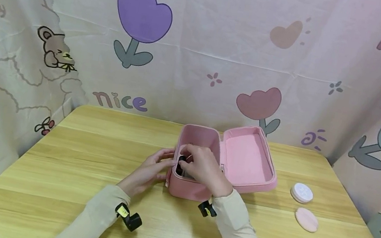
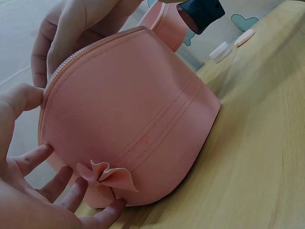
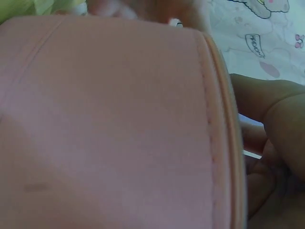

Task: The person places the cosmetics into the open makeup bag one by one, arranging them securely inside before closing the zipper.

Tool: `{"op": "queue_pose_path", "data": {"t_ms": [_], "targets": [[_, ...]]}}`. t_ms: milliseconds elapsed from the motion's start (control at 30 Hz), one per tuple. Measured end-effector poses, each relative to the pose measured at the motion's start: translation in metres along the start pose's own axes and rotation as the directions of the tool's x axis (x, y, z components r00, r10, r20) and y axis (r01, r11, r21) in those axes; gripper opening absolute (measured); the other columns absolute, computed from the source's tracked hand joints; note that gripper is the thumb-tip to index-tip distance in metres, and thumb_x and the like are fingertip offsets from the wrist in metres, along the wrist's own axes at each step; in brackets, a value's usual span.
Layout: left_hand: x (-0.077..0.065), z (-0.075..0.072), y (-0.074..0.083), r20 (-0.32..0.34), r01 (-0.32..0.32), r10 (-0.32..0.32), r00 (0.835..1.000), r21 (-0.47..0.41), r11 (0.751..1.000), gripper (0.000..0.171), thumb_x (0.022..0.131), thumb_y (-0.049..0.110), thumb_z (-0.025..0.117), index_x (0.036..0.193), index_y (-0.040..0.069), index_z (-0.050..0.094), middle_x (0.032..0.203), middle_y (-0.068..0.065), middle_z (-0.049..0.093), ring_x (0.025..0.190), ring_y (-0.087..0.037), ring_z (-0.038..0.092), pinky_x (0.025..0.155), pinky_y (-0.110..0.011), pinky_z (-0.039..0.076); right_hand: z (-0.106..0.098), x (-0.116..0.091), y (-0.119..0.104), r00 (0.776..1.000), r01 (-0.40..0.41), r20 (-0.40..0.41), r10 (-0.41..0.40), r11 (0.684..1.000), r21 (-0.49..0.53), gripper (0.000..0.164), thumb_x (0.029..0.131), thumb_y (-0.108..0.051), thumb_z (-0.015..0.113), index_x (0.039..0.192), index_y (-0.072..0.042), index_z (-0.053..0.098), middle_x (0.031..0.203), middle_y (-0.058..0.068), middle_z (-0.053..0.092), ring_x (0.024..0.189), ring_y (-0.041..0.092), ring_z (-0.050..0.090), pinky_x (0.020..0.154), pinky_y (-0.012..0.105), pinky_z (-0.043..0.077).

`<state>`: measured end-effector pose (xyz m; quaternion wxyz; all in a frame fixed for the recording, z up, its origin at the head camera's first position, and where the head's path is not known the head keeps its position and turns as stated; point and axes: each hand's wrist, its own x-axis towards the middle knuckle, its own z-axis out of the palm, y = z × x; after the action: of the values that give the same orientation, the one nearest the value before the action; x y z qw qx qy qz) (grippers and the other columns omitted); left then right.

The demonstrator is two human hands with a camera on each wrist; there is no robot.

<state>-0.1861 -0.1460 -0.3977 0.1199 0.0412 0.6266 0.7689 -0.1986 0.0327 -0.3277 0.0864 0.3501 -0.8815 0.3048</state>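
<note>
A pink zippered cosmetic case (image 1: pixel 187 189) stands on the table with its lid (image 1: pixel 249 157) swung to the right. My left hand (image 1: pixel 146 172) rests on its left side, thumb at the zippered rim and fingers spread along the wall by a pink bow (image 2: pixel 112 176). Reaching over the rim, my right hand (image 1: pixel 201 166) has its fingers curled inside the case. At its fingertips it pinches a small black item (image 1: pixel 181 165), partly hidden by the fingers. The case wall covers the fingertips in the right wrist view.
To the right on the wooden table (image 1: pixel 55 172) lie a round white compact (image 1: pixel 302 193) and a pink powder puff (image 1: pixel 306 220). A printed cloth (image 1: pixel 194 44) hangs behind the table and along its sides. Black cameras are strapped at both wrists.
</note>
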Motion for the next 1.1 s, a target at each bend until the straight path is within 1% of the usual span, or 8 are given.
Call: {"op": "queue_pose_path", "data": {"t_ms": [133,233,367,500,700,767,933,1100], "targets": [[-0.001,-0.001,0.001,-0.002,0.002,-0.002,1.0,0.009,1.0,0.051,0.096,0.015,0.057,0.143,0.007,0.039,0.145,-0.014,0.035,0.117,-0.028,0.049,0.084,-0.036,0.05,-0.006,0.004,0.001,0.997,0.032,0.069,-0.028,0.998,-0.059,0.015,0.078,0.0,0.07,0.093,-0.001,0.068,0.081,0.005,0.068,0.074,0.016,0.065,0.066,0.026,0.051],[-0.001,-0.002,0.002,-0.008,0.003,-0.003,1.0,0.012,1.0,0.051,0.096,0.016,0.057,0.143,0.007,0.039,0.146,-0.014,0.035,0.119,-0.029,0.047,0.084,-0.036,0.05,-0.011,0.009,0.001,0.989,0.076,0.133,-0.063,0.992,-0.097,0.012,0.076,0.001,0.07,0.087,-0.003,0.068,0.076,0.002,0.065,0.068,0.012,0.058,0.062,0.024,0.048],[0.0,-0.002,0.003,-0.009,0.003,-0.003,1.0,0.011,1.0,0.053,0.096,0.016,0.059,0.143,0.006,0.039,0.146,-0.015,0.035,0.12,-0.03,0.046,0.083,-0.035,0.05,-0.014,0.014,0.0,0.973,0.097,0.216,-0.075,0.991,-0.092,0.009,0.077,0.001,0.07,0.078,-0.007,0.066,0.067,-0.005,0.057,0.06,0.008,0.049,0.056,0.021,0.04],[0.0,-0.001,0.003,-0.013,0.011,-0.01,1.0,0.006,1.0,0.053,0.095,0.016,0.06,0.143,0.006,0.04,0.145,-0.014,0.035,0.119,-0.03,0.047,0.082,-0.035,0.05,-0.014,0.018,0.0,0.96,0.092,0.272,-0.064,0.991,-0.094,0.01,0.077,0.002,0.069,0.079,-0.007,0.066,0.068,-0.005,0.054,0.061,0.007,0.047,0.057,0.019,0.038],[0.0,-0.001,0.0,0.001,0.001,-0.001,1.0,0.0,1.0,0.052,0.095,0.015,0.059,0.142,0.005,0.04,0.145,-0.015,0.036,0.118,-0.029,0.048,0.081,-0.035,0.05,-0.013,0.022,-0.003,0.951,0.122,0.298,-0.078,0.984,-0.129,0.01,0.075,0.0,0.069,0.082,-0.008,0.068,0.067,-0.006,0.053,0.063,0.009,0.049,0.058,0.021,0.041],[0.0,-0.001,-0.001,0.001,-0.001,0.001,1.0,-0.002,1.0,0.051,0.095,0.014,0.059,0.142,0.005,0.04,0.144,-0.015,0.036,0.117,-0.028,0.048,0.081,-0.034,0.05,-0.014,0.023,-0.004,0.951,0.115,0.302,-0.064,0.981,-0.153,0.011,0.076,-0.002,0.069,0.085,-0.009,0.069,0.069,-0.006,0.056,0.063,0.009,0.05,0.058,0.022,0.042],[0.001,-0.001,-0.002,0.007,-0.004,0.004,1.0,0.0,1.0,0.052,0.095,0.013,0.058,0.143,0.003,0.039,0.145,-0.017,0.035,0.118,-0.029,0.048,0.08,-0.033,0.049,-0.018,0.026,-0.007,0.957,0.101,0.289,-0.025,0.962,-0.253,0.018,0.079,-0.005,0.069,0.096,-0.01,0.071,0.077,-0.003,0.062,0.068,0.011,0.057,0.059,0.027,0.048],[0.002,-0.002,-0.002,0.011,-0.01,0.01,1.0,0.01,1.0,0.052,0.096,0.014,0.057,0.143,0.002,0.038,0.146,-0.017,0.034,0.118,-0.03,0.048,0.081,-0.034,0.049,-0.022,0.027,-0.008,0.964,0.138,0.261,-0.057,0.943,-0.304,0.019,0.077,-0.004,0.071,0.096,-0.008,0.07,0.076,-0.003,0.062,0.062,0.011,0.054,0.056,0.025,0.046]]}}
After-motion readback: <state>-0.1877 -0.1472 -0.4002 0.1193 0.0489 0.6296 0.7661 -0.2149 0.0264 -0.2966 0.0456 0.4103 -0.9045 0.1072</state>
